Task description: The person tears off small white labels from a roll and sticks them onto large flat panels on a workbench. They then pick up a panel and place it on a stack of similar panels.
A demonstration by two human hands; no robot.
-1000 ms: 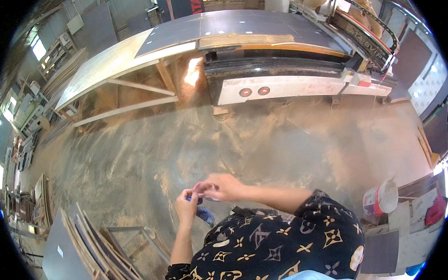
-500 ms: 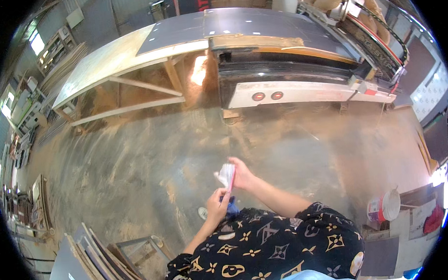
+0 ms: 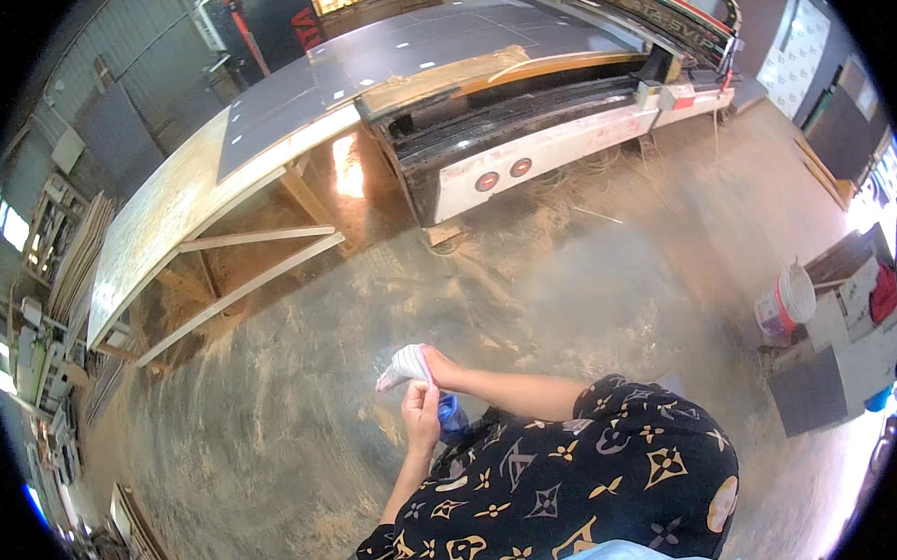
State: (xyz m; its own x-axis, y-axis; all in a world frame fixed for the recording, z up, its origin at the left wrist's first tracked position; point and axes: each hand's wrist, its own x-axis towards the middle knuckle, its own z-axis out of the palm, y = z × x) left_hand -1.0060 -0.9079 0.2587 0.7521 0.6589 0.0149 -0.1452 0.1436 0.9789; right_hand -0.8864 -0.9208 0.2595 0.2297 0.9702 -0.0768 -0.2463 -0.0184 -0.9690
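A white knit glove [image 3: 405, 367] with a pink cuff edge covers the front of my right hand [image 3: 438, 367], which reaches in from the right. Only the back of that hand and the wrist show bare; its fingers are hidden inside the fabric. My left hand [image 3: 418, 403] is closed, pinching the near edge of the glove by the cuff. Just right of the left hand, close to my body, is a blue thing [image 3: 452, 416] whose kind I cannot make out.
Ahead, a long machine bed [image 3: 458, 39] carries a dark sheet and joins a wooden-framed table [image 3: 154, 183]. A white bucket [image 3: 785, 305] stands at the right beside stacked board pieces [image 3: 842, 353]. Wood dust marks the concrete floor [image 3: 303, 386].
My right hand has gone from holding the glove to being partly inside it. Both hands have shifted left. The view has turned right, tilting the table and machine.
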